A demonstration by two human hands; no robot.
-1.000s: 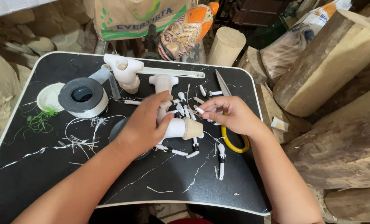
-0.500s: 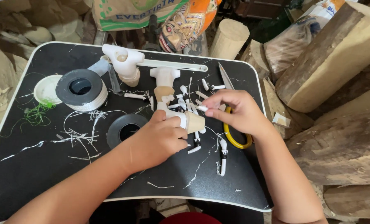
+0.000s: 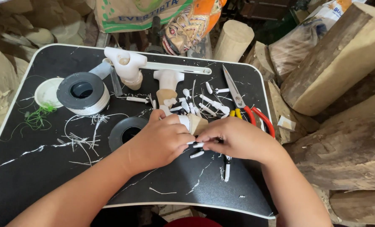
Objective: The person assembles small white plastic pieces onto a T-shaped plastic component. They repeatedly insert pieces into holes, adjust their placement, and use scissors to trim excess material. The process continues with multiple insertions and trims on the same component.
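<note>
Hands: I see my left hand (image 3: 164, 141) and right hand (image 3: 238, 138) meeting near the middle of the black tray (image 3: 36, 180), fingertips almost touching.
Left hand: fingers curled and pressed together around a pale wooden piece (image 3: 194, 124), of which only the tan end and a white band show past the knuckles.
Right hand: thumb and fingers pinch one end of a small white peg (image 3: 199, 144); the other fingers are folded under, and I cannot tell whether they touch the tray.
Peg position: it lies level between the two hands, just below the wooden piece, its free end at my left fingertips.
Loose pegs: a scatter of similar white pegs (image 3: 208, 104) lies just beyond the hands; one more (image 3: 196, 154) rests on the tray directly below them.
Scissors: red-handled scissors (image 3: 242, 105) lie to the right of the pegs, blades pointing away from me.
Tape rolls: one grey roll (image 3: 83, 93) stands at far left beside a white lid (image 3: 46, 92); a flatter dark roll (image 3: 126, 131) sits just left of my left hand.
Carved parts: two white carved figures (image 3: 126, 67) (image 3: 167, 82) stand near the far edge.
Surroundings: logs (image 3: 343, 63) lie right of the tray.
</note>
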